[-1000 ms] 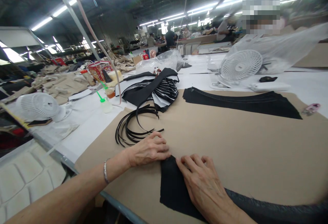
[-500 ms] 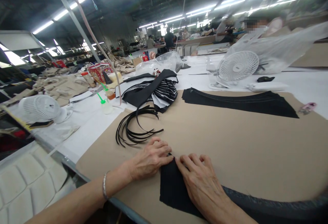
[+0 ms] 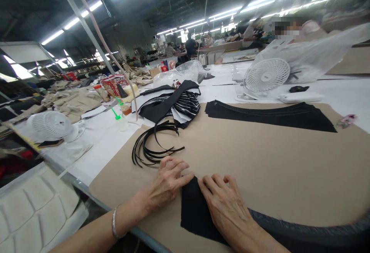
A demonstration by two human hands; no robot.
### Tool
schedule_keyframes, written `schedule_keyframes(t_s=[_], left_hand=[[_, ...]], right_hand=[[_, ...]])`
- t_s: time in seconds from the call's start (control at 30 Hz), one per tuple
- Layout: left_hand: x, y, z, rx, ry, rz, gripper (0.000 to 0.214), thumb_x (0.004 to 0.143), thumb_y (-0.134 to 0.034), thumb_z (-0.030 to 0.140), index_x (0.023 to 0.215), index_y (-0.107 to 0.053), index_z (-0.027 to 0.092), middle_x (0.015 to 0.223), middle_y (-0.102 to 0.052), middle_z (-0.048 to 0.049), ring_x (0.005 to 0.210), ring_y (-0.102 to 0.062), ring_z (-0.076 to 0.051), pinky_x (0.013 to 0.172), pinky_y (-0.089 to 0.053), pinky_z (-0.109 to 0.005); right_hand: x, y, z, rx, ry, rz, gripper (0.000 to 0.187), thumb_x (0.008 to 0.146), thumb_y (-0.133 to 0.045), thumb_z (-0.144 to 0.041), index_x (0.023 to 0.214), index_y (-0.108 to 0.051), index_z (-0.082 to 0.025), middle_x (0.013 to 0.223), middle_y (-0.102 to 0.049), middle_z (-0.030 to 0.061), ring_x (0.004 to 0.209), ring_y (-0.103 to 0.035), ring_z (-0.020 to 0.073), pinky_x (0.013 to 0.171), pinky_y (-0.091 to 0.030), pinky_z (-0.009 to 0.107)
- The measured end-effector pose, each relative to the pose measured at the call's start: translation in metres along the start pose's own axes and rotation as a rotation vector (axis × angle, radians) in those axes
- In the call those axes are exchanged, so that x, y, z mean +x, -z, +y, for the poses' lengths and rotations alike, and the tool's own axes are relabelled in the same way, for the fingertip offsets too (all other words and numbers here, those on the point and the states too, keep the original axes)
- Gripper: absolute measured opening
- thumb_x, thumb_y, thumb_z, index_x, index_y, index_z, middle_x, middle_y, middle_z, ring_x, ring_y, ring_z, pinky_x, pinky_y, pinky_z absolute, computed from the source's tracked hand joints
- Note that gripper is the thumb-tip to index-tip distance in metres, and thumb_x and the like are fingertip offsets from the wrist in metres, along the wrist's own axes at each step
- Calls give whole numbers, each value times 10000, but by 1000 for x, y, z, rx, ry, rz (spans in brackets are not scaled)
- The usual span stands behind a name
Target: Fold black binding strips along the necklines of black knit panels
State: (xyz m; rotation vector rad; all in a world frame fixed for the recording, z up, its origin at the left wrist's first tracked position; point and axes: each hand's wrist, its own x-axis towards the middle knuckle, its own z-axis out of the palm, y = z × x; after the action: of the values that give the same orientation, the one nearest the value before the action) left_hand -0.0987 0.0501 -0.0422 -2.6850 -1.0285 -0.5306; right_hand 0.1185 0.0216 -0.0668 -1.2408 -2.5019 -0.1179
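Observation:
A long, curved black fabric piece [image 3: 195, 210] lies on the brown sheet in front of me and runs off toward the lower right. My right hand [image 3: 227, 203] rests on top of it, palm down, with bent fingers reaching past its upper edge; the hand covers part of the fabric. At the piece's upper left corner is my left hand [image 3: 169, 179], its fingers apart and the index fingertip at the corner. Just beyond the left hand sits a loose bundle of thin black curved strips [image 3: 147, 150].
Black panels [image 3: 268, 116] lie stacked at the back right, and a bundle of black and white pieces [image 3: 173, 102] stands behind the strips. White fans [image 3: 267, 75] and a green-tipped bottle [image 3: 118, 120] are on the table. The table edge [image 3: 98, 203] runs along the left.
My left hand has lifted slightly and drawn a little left from the fabric corner, its fingers spreading. My right hand has stayed on the fabric.

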Motion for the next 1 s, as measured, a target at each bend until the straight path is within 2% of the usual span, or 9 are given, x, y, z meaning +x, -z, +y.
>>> schedule_keyframes(t_s=[0.07, 0.17, 0.3, 0.43, 0.6, 0.77, 0.9, 1.0], left_hand=[[-1, -2, 5, -6, -22, -56, 356, 910, -455, 110, 1193, -581, 284, 1174, -610, -40, 1149, -504, -187, 1013, -248, -404], [-3, -5, 7, 20, -26, -101, 323, 925, -479, 163, 1212, -570, 280, 1170, -615, -36, 1159, -495, -189, 1024, -226, -406], [-8, -4, 3, 38, 1, -51, 318, 921, -438, 112, 1167, -593, 241, 1154, -636, -49, 1178, -486, -196, 1037, -198, -422], [-11, 0, 4, 3, 145, 46, 366, 897, -401, 61, 1089, -637, 264, 1138, -635, -55, 1141, -501, -205, 991, -244, -430], [-15, -3, 13, -51, 98, -23, 388, 895, -430, 97, 1189, -599, 285, 1158, -618, -60, 1151, -486, -211, 1001, -216, -439], [-17, -5, 15, -91, 164, -69, 443, 882, -416, 66, 1218, -584, 301, 1109, -636, -43, 1154, -475, -214, 1011, -187, -447], [-13, 0, 17, -116, 203, -110, 462, 878, -393, 39, 1190, -600, 309, 1084, -644, -30, 1145, -480, -209, 1002, -175, -445], [-6, 2, 23, -182, 288, -61, 430, 861, -407, 33, 1087, -648, 309, 1064, -646, -18, 1113, -502, -201, 990, -191, -437]], right_hand=[[-1, -2, -1, -13, -2, 2, 390, 774, -613, -67, 1152, -598, -160, 963, -601, 33, 890, -472, 214, 849, -313, 425], [-4, -3, -2, -22, -4, 6, 403, 773, -610, -69, 1168, -590, -149, 999, -603, 46, 915, -474, 219, 886, -321, 436], [-7, -7, -1, -37, -12, 12, 418, 781, -585, -64, 1192, -575, -144, 1026, -602, 56, 954, -477, 227, 949, -319, 459], [-11, -10, -3, -85, 20, 39, 462, 789, -544, -50, 1245, -540, -122, 1105, -585, 80, 1023, -474, 240, 984, -327, 471], [-12, -8, -6, -106, 10, 55, 465, 781, -507, -17, 1231, -551, -125, 1083, -591, 80, 1005, -488, 238, 981, -349, 474], [-12, -12, -4, -55, 9, 28, 531, 817, -492, -49, 1339, -470, -146, 1095, -597, 74, 980, -493, 242, 945, -367, 497], [-13, -14, -4, -32, 12, 3, 497, 829, -479, -65, 1315, -495, -166, 1138, -588, 84, 1014, -486, 258, 954, -350, 505], [-10, -8, -5, -26, -13, 5, 484, 826, -475, -60, 1294, -513, -176, 1143, -588, 96, 1052, -473, 275, 982, -316, 510]])
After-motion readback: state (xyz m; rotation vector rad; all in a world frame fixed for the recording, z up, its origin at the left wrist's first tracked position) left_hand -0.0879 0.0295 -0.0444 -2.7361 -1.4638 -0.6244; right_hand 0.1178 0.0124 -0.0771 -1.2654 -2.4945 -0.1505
